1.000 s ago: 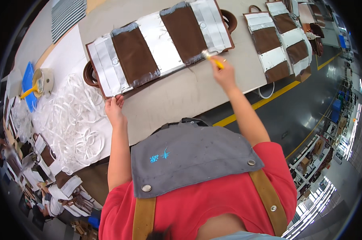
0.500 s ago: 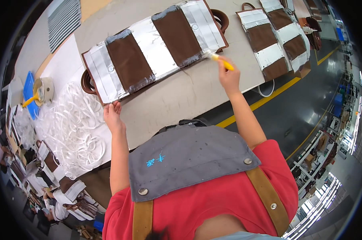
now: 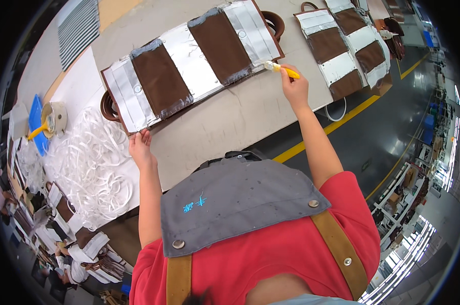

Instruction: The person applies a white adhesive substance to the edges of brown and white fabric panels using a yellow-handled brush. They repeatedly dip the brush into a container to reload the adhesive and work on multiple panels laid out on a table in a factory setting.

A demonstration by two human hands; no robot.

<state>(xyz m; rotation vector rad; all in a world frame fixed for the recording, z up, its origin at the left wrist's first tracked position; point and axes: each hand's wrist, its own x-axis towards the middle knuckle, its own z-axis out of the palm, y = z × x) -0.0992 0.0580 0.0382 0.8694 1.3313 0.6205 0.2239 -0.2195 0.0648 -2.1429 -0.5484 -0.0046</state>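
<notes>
A long brown and white bag panel [image 3: 189,65] lies flat on the table, with brown looped handles at both ends and grey smears along the edges of its brown sections. My left hand [image 3: 140,144] pinches the panel's near left corner between thumb and fingers. In my right hand [image 3: 295,89] is a brush [image 3: 283,68] with a yellow handle, gripped near the panel's right end. Its pale, coated bristles are close to the near right edge; whether they touch it I cannot tell.
White tape [image 3: 95,162] lies in a tangled heap at the left. Beyond it stand a pot [image 3: 60,113] holding another yellow-handled brush and a blue tray [image 3: 35,118]. More bag panels [image 3: 329,46] lie at the right, near the table [image 3: 240,119] edge. A striped cloth [image 3: 77,33] is at the far left.
The brush in my right hand has shifted slightly right, off the panel's near right corner area. My left hand still pinches the same corner. The whole view has shifted slightly.
</notes>
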